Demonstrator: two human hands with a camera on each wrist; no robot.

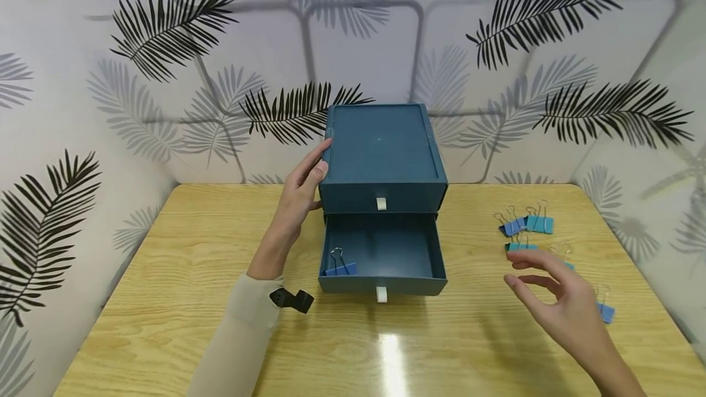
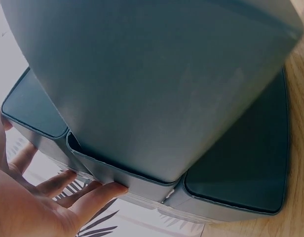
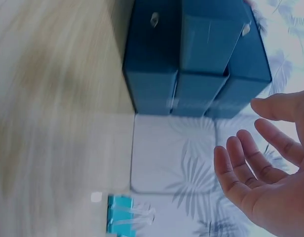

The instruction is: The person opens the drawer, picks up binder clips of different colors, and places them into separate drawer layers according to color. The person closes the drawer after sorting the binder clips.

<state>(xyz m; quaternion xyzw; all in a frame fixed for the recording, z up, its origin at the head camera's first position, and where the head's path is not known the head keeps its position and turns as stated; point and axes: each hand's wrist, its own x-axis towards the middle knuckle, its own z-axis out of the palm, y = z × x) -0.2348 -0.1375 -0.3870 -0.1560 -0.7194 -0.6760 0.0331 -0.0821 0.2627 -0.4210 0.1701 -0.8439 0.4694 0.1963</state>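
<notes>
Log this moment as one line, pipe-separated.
left hand: touching cabinet, left side | right hand: empty, near clips on table | middle drawer: open, blue clip inside | top drawer: shut

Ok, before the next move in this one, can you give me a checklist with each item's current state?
1. Middle drawer pulled open: ok.
2. Left hand touching the side of the drawer unit: ok.
3. Right hand free: ok, it holds nothing.
4. Blue clip inside the drawer: ok, near its front left corner.
5. More clips on the table: ok, several at the right.
6. Exact number on the table: cannot tell; the right hand may hide some.
</notes>
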